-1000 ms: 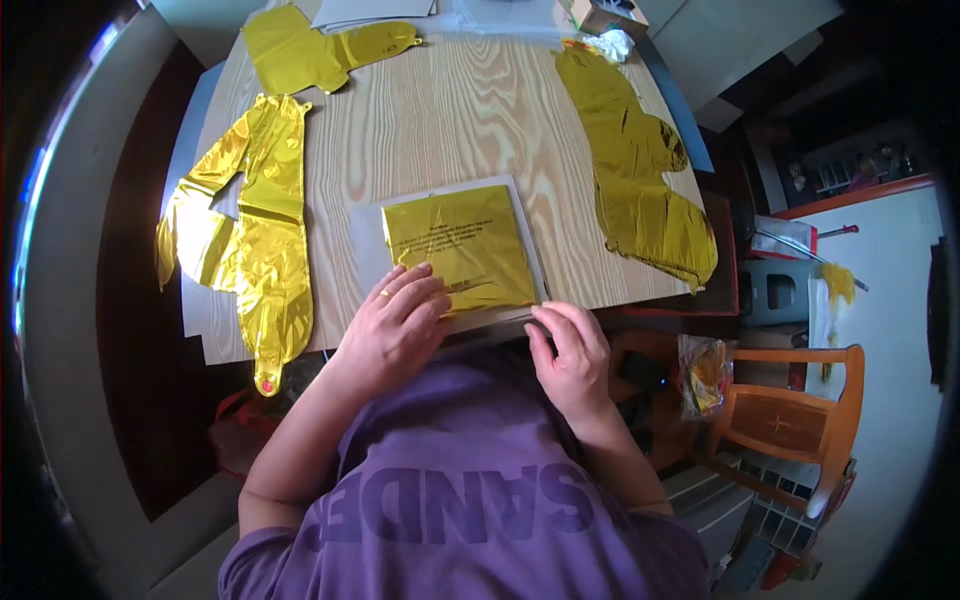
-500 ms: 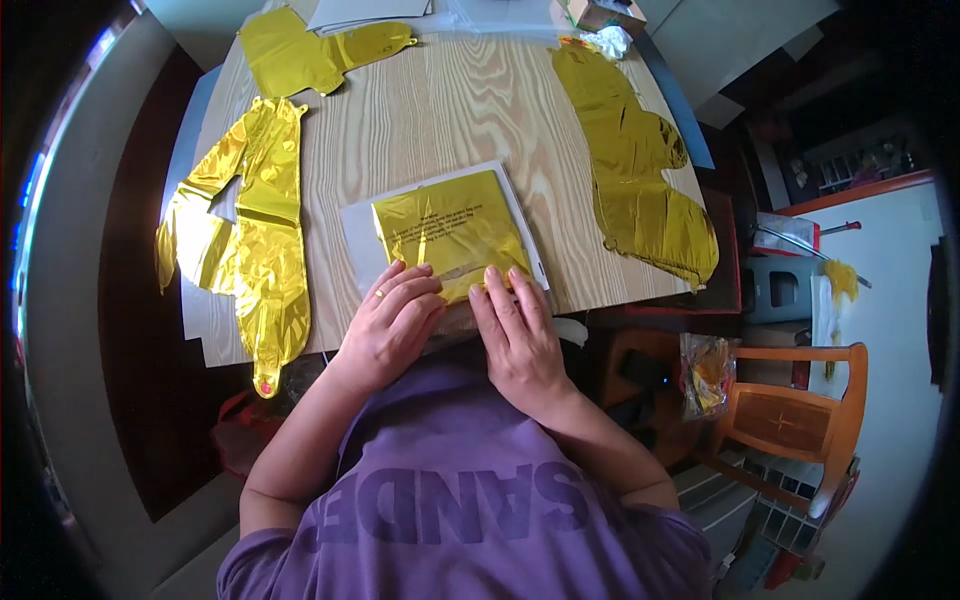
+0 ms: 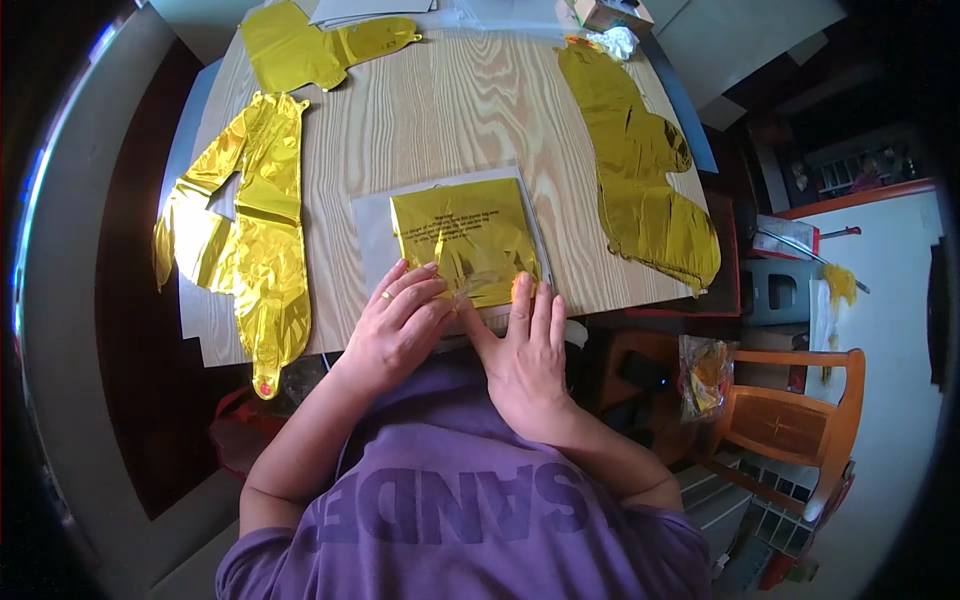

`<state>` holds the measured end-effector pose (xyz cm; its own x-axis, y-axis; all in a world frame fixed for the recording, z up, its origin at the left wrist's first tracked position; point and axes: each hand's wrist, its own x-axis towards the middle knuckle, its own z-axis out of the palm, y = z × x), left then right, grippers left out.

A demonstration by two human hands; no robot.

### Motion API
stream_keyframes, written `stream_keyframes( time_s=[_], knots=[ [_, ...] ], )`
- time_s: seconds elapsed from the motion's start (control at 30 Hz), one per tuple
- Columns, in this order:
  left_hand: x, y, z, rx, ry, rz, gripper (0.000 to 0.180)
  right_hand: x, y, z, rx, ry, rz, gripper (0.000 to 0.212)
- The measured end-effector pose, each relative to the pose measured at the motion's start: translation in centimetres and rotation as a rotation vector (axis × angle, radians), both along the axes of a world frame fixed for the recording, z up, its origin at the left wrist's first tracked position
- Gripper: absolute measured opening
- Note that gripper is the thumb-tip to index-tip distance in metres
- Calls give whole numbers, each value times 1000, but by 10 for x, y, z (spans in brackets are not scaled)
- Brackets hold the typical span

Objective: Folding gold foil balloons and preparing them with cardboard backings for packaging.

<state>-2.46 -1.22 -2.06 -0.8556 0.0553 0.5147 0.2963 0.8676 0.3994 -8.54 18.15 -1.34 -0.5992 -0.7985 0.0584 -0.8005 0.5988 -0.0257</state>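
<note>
A folded gold foil balloon (image 3: 465, 225) lies flat inside a clear plastic bag (image 3: 375, 225) with small print, near the table's front edge. A pale sheet shows around its sides. My left hand (image 3: 400, 320), with a ring on it, has its fingers bent together over the bag's near left corner, holding the plastic. My right hand (image 3: 525, 365) rests at the near right part with its fingers spread and stretched out, fingertips on the bag. Its thumb points toward my left fingertips, where crumpled clear plastic shows between the hands.
Flat gold foil balloons lie around: one at the left (image 3: 265, 220) overhanging the front edge, one at the far left (image 3: 300, 50), one at the right (image 3: 645, 170). A small box (image 3: 612, 14) and crumpled white tissue (image 3: 618, 42) sit far right. A wooden chair (image 3: 780, 420) stands right.
The bag with the folded foil has turned slightly and shifted a little right. My right hand has spread its fingers and moved slightly right, its thumb swung out toward the left hand.
</note>
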Motion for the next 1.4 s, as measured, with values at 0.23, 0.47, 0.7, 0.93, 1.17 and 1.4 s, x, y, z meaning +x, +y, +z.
stream_keyframes(
  time_s=[0.23,0.47,0.7,0.93,1.17,1.4],
  knots=[
    [1,1,-3,37,-12,4,25,-1,1,-3,-33,20,15,52],
    [1,-1,-3,19,7,0,25,-7,-3,-14,-62,23,104,54],
    [-9,-8,30,131,-199,107,31,-7,3,-22,-327,-68,26,57],
    [-72,-15,9,-195,-273,-18,55,-7,1,-15,-291,7,29,51],
    [-87,-9,-3,-324,-260,-108,60,-9,6,-18,-224,51,73,47],
    [-85,-17,3,-26,-225,-171,68,-31,31,4,-692,-51,133,23]
  ],
)
